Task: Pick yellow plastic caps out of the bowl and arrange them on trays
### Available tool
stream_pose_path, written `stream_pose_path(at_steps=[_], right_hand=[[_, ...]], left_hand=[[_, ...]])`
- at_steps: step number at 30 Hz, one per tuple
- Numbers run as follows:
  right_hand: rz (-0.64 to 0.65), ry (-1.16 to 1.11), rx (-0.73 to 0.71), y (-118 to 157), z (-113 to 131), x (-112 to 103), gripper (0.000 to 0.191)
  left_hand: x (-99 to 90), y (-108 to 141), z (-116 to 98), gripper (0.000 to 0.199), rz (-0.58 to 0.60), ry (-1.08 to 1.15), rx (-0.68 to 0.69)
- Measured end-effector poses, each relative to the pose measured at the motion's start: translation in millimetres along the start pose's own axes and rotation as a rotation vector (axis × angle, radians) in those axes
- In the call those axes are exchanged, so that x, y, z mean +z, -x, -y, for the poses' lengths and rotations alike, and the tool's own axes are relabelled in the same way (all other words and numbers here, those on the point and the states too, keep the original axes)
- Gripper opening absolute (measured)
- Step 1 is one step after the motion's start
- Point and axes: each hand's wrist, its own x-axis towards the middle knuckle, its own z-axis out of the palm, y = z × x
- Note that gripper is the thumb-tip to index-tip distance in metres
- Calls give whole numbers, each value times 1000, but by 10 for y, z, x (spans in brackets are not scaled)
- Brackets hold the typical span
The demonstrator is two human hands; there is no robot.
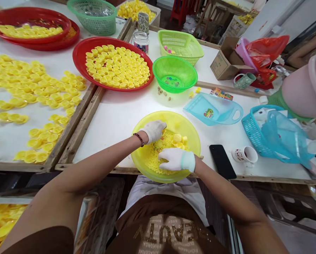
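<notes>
Yellow pellets (153, 159) in a yellow basin (193, 141), right hand (174, 158) on them, fingers loosely apart; left hand (154, 131) gripping? Can't tell.

Workshop with massed yellow cups (118, 67)

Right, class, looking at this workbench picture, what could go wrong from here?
The yellow basin overhangs the table's front edge, so pressure from the left hand or right hand might tip it, spilling yellow granules.

The black phone lies at that same edge beside the right forearm; a stray elbow could knock it off.
</notes>
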Motion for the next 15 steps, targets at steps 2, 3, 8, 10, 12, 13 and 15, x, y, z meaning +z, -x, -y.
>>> stream_pose_path(at_steps=[2, 3, 8, 10, 12, 13, 15], right_hand=[[-48, -77, -17, 87, -36, 16, 13], [-83, -123, -20, 120, -52, 27, 13], [-258, -268, -2, 221, -117, 79, 16], [-323, -311, 3, 258, -140, 79, 16], [-396, -356, 13, 301, -154, 59, 16], [-433, -377, 16, 322, -155, 41, 16], [-512, -412, 4, 350, -143, -3, 16]], left_hand=[[30, -23, 48, 32, 4, 1, -19], [39, -21, 71, 34, 12, 1, -29], [89, 69, 108, 33, 44, -6, -16], [104, 137, 104, 32, 13, 34, -11], [109, 228, 100, 32, -33, 152, -2], [109, 281, 97, 33, -53, 230, 10], [109, 399, 84, 34, -75, 398, 48]])
